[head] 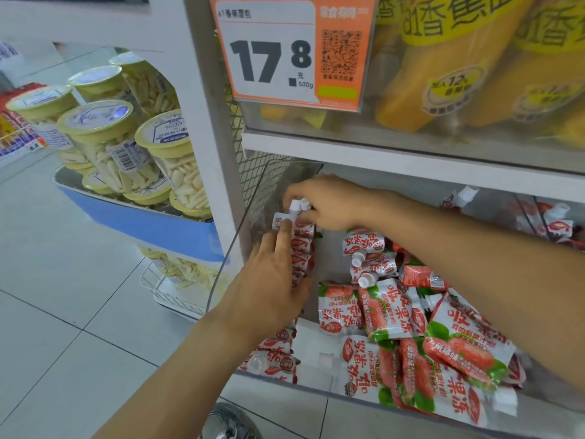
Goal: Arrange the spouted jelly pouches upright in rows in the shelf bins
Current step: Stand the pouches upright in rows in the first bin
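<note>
A clear plastic shelf bin (240,242) holds red-and-white strawberry jelly pouches with white spout caps. A row of upright pouches (302,248) stands along the bin's left wall. My left hand (269,289) rests against this row from the front, fingers stretched over the pouch sides. My right hand (329,204) reaches in from the right and pinches the white spout (296,205) of the rearmost pouch in the row. Several loose pouches (402,315) lie flat and jumbled in the bin's middle and right.
A price sign reading 17.8 (285,55) hangs on the upper shelf, which holds yellow pouches (474,74). Left of the white shelf post (202,122), jars with yellow lids (126,137) fill a blue-fronted rack. More pouches (557,220) sit in the neighbouring bin. Tiled floor lies below.
</note>
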A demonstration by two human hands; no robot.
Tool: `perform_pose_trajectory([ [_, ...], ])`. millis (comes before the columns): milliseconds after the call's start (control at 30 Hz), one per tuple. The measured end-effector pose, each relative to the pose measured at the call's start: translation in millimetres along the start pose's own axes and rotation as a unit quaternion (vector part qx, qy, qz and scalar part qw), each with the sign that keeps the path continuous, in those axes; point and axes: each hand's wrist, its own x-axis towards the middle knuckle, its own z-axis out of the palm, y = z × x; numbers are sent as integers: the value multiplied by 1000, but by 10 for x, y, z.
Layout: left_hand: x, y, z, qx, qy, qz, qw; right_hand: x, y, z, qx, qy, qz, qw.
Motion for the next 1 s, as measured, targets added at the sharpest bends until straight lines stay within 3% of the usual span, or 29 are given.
perform_pose_trajectory([
  [100,5,-5,1,4,1,2,1000,-31,33,-38,54,15,-11,998],
  [267,2,-4,0,3,-1,3,1000,-80,-29,-31,76,-27,-26,996],
  [367,-1,-18,-8,7,-5,7,1000,-131,-13,-134,55,21,-9,998],
  [500,-16,-17,-11,6,-7,4,1000,-134,39,-60,15,29,46,998],
  [1000,21,36,-10,1,-26,-14,1000,-65,36,194,95,137,105,980],
])
